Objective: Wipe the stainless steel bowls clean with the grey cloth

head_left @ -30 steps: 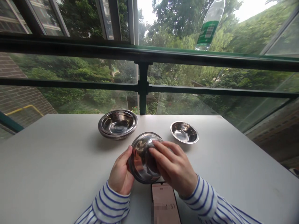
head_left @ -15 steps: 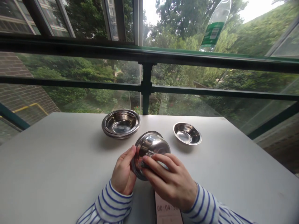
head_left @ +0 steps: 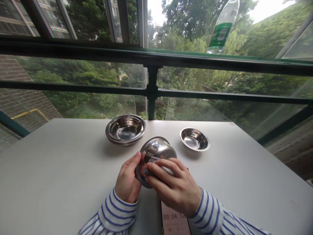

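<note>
A shiny metal bowl [head_left: 158, 148] is tipped on its side above the table, its outer wall and base facing right. My left hand [head_left: 128, 178] grips its rim from the left, thumb on the outside. My right hand [head_left: 176, 186] is closed over a small patterned cloth [head_left: 153, 160], pressing it on the bowl's outer wall. Most of the cloth is hidden under the fingers. Behind the held bowl, to the left, sits a stack of metal bowls [head_left: 126, 130]. A single smaller metal bowl [head_left: 195, 139] stands upright to the right.
The white table [head_left: 73, 169] ends at a dark green railing [head_left: 151, 91] with glass panels. A phone [head_left: 174, 218] showing a timer lies below my right hand. On the top rail a plastic bottle [head_left: 221, 34] with a green label stands.
My right hand has shifted slightly left with the cloth along the bowl's wall. The left hand keeps its grip on the rim. The whole view has moved a little.
</note>
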The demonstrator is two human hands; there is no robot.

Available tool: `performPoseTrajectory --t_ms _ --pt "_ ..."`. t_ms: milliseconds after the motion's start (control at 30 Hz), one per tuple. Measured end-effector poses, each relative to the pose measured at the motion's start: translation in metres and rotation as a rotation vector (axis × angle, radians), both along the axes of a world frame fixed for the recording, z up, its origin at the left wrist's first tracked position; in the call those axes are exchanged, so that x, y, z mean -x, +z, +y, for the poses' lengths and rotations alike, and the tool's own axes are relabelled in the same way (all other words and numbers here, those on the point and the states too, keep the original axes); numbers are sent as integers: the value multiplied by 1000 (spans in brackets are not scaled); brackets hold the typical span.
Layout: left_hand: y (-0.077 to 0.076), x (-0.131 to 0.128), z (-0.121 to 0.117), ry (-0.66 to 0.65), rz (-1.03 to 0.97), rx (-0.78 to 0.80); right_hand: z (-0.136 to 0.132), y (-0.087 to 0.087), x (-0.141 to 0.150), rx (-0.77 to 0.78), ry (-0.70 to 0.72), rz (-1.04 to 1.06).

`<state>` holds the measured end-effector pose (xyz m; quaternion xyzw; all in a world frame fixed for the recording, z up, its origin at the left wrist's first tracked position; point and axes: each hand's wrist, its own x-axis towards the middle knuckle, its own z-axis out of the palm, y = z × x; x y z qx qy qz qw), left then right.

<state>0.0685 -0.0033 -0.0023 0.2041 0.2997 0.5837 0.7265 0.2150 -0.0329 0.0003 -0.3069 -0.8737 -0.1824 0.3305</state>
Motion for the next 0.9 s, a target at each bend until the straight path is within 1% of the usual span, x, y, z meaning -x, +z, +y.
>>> performPoseTrajectory --t_ms 67,167,200,267,400,467,533,633,800,900 --pt "0 -1 0 -18 10 11 2 0 -3 4 -30 21" --pt "0 -2 -2 -46 29 44 8 5 -9 95 -167 132" --pt "0 -3 -1 -43 28 56 9 6 -9 117 -190 153" --pt "0 -3 0 -35 0 75 8 7 -6 126 -171 131" --pt "0 0 5 -23 -119 183 1 0 1 57 -43 -9" --pt "1 2 8 25 -164 238 0 -6 -2 24 5 -47" --pt "2 3 10 93 -176 251 2 -10 -8 4 30 -51" --pt "3 3 11 141 -179 228 5 -11 -11 -9 25 -17" --pt "6 1 9 85 -216 260 4 -9 1 -11 -34 -29" --pt "7 5 11 138 -195 260 6 -12 -2 -34 -16 -36"
